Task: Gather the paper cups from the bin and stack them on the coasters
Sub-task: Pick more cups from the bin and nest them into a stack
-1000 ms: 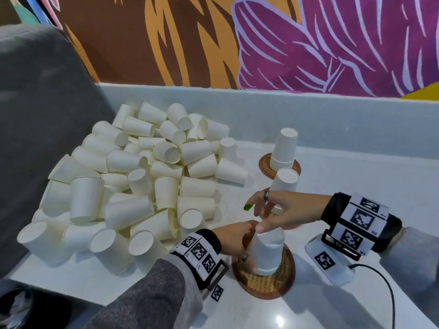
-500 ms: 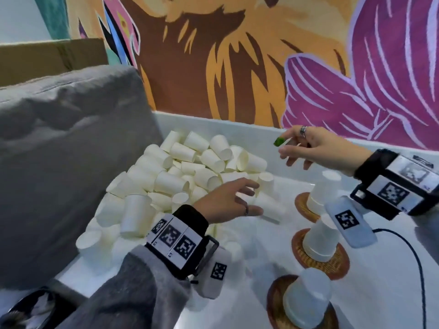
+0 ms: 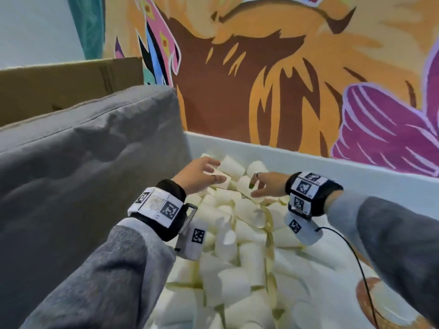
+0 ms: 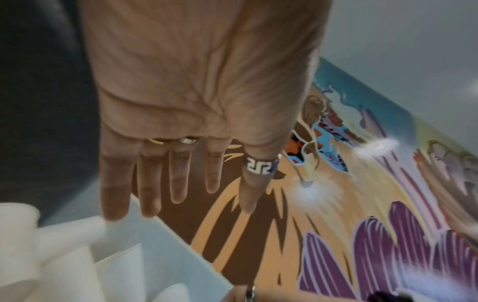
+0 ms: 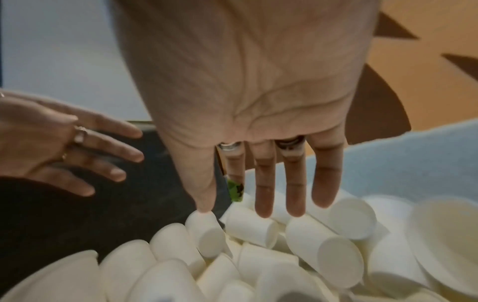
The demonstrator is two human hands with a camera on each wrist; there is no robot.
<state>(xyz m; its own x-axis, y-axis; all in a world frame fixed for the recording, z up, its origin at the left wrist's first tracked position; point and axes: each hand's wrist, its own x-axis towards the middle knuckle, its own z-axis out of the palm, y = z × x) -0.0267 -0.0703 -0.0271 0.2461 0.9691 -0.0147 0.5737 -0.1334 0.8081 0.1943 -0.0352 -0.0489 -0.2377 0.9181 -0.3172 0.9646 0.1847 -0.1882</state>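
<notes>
Now we reach both hands over paper cups (image 3: 237, 224) heaped on counter: left hand (image 3: 199, 176) and right hand (image 3: 266, 185) spread, empty, poised to pick; coaster (image 3: 363, 295) waits near right.

White paper cups (image 3: 240, 255) are lying heaped beside a grey cushion (image 3: 78, 162), while behind them a mural (image 3: 273, 74) is showing orange and brown streaks with a purple, pale-lined flower, and black-and-white square-patterned markers are wrapping black wristbands (image 3: 164, 210) above grey sleeves (image 3: 114, 281).
</notes>
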